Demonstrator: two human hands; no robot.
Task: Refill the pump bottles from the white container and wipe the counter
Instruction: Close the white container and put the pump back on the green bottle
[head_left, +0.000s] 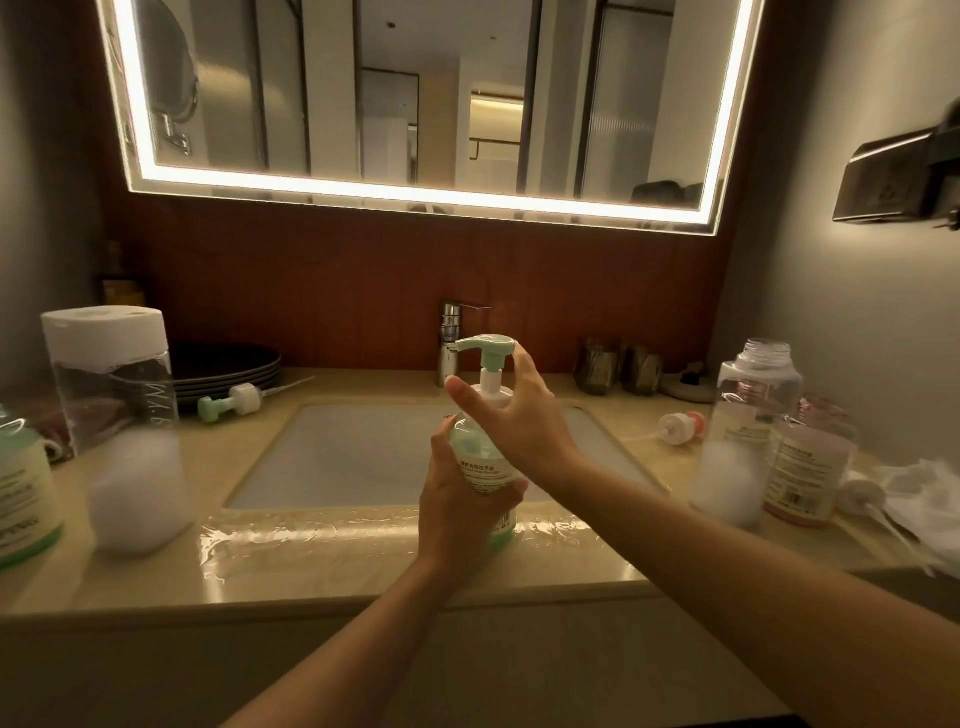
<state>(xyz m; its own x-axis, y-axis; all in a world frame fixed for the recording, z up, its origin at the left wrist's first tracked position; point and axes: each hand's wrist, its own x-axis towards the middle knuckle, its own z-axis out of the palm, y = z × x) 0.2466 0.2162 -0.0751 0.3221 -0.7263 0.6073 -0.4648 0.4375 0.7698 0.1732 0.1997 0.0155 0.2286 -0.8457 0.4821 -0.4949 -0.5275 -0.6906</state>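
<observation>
A green pump bottle (480, 465) stands on the wet front edge of the counter (332, 566), before the sink. My left hand (457, 499) grips its body. My right hand (511, 410) curls round the white collar of the green pump head (485, 345), index finger stretched out to the left. A tall clear container (122, 415) with a white cap and white liquid in its lower part stands at the left. At the right stand an uncapped clear bottle (748, 436) and a pink-labelled bottle (805, 467).
Loose pump heads lie on the counter: a green one (234, 402) at back left, a pink one (680, 426) at right. Dark plates (228, 366) are stacked at back left, and the faucet (451, 340) is behind the sink (358, 457). Crumpled white cloth (914, 499) lies far right. Another green-labelled bottle (23, 499) is far left.
</observation>
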